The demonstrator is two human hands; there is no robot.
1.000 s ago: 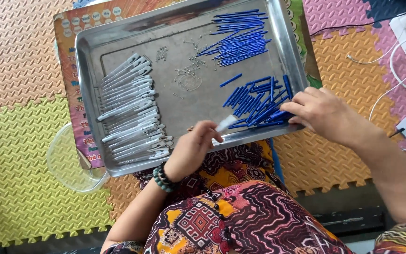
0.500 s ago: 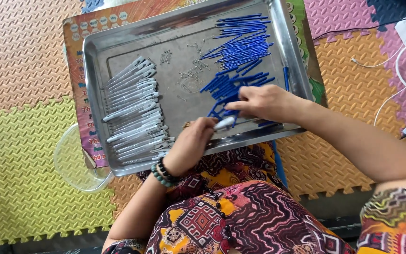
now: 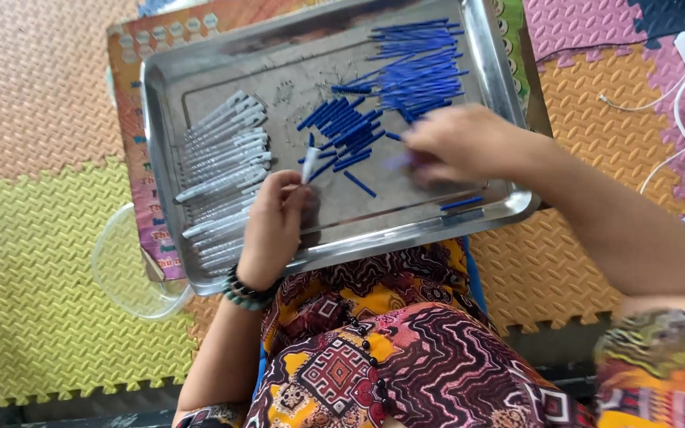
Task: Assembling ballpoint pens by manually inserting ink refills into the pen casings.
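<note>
A steel tray rests in front of my lap on a foam mat. On its left lies a row of clear pen barrels. Blue pen parts lie in a heap at the middle and a second pile at the far right. My left hand, with a bead bracelet at the wrist, pinches one clear pen barrel upright. My right hand hovers blurred over the tray's right half, fingers curled near the blue heap; what it holds is not visible.
A clear plastic bowl sits on the mat left of the tray. A colourful printed sheet lies under the tray. White cables run at the right. Two loose blue parts lie near the tray's near rim.
My right hand has drawn back to the right from my left hand. My left hand has moved left with the clear barrel. The view has shifted, so the tray sits further right.
</note>
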